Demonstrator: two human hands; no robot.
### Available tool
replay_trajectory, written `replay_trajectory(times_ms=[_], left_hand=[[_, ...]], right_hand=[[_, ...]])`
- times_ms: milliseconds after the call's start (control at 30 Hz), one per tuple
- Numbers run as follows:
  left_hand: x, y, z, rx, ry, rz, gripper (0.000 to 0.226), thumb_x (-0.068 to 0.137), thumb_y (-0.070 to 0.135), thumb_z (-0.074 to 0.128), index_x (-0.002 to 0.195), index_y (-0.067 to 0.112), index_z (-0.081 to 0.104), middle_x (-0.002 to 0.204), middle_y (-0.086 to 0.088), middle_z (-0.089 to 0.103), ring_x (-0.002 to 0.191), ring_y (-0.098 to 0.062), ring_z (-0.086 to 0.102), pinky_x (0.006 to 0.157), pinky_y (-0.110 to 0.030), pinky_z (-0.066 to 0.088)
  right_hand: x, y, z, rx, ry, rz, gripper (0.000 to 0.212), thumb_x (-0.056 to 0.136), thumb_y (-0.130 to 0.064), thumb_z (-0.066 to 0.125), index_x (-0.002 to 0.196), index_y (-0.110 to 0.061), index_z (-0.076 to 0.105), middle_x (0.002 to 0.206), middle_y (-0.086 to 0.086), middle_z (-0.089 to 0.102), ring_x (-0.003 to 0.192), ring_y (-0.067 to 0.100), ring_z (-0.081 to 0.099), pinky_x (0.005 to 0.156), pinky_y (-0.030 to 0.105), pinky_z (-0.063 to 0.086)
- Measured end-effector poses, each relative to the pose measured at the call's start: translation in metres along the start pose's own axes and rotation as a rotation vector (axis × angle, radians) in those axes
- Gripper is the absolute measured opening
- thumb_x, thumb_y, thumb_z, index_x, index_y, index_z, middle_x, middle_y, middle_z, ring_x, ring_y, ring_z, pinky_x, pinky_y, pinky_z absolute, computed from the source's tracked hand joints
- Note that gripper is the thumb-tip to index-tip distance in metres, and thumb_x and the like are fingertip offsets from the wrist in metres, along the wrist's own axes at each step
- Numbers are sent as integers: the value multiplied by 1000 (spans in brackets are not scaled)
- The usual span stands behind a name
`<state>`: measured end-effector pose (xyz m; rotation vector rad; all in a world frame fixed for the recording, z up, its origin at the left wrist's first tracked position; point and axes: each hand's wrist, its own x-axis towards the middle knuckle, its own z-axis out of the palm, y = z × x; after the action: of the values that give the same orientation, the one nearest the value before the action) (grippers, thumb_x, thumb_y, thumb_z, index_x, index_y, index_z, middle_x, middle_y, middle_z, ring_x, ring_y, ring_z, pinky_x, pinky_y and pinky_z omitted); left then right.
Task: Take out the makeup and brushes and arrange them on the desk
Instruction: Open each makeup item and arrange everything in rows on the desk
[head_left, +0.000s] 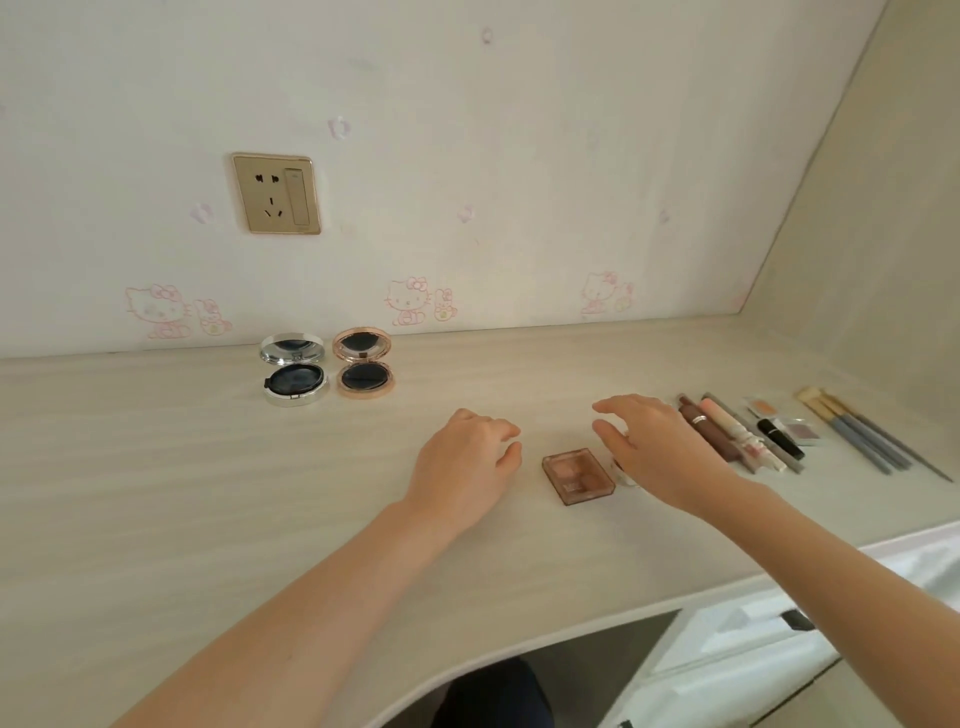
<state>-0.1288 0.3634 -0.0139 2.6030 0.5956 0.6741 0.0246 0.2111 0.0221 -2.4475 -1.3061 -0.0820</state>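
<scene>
On the desk (208, 493) your left hand (467, 457) hung loosely curled and empty. Your right hand (655, 447) was spread, gripping nothing, just beside the brown palette (577, 475) and over a small white pot (623, 472), perhaps touching it. A careless sweep could have knocked the neighbouring makeup sticks (727, 431) askew.

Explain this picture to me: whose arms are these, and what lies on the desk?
No machine here: a person wears a camera on the head, looking down at their own bare hands. The left hand and right hand hover over the pale wooden desk, relaxed, holding nothing. Between them lies a small brown square eyeshadow palette. At the back sit an open silver round compact and an open rose-gold round compact. On the right lie cosmetic pencils and grey-handled brushes.
</scene>
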Motion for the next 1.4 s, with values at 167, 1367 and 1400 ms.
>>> replay_trajectory(times_ms=[167, 1367, 1400], left_hand=[[9, 34, 18, -98, -32, 16, 31, 96, 30, 49, 121, 22, 65, 118, 6, 66, 121, -12, 47, 95, -35, 45], [27, 86, 57, -335, -175, 22, 33, 91, 25, 62, 120, 9, 59, 119, -12, 64, 93, -28, 61, 88, -42, 48], [27, 86, 56, -346, -168, 18, 32, 90, 24, 63, 118, 8, 61, 118, -12, 65, 90, -28, 62, 86, -42, 48]], right_hand=[[-15, 30, -4, 11, 6, 99, 33, 99, -25, 44, 127, -14, 57, 125, 5, 62, 119, 21, 52, 90, 23, 34], [-33, 58, 7, 501, 127, 196, 10, 92, -29, 59, 102, -28, 59, 92, -13, 68, 86, 3, 65, 74, 14, 48], [-32, 56, 6, 535, 124, 214, 12, 91, -27, 61, 103, -26, 59, 94, -8, 70, 86, 6, 67, 79, 24, 51]])
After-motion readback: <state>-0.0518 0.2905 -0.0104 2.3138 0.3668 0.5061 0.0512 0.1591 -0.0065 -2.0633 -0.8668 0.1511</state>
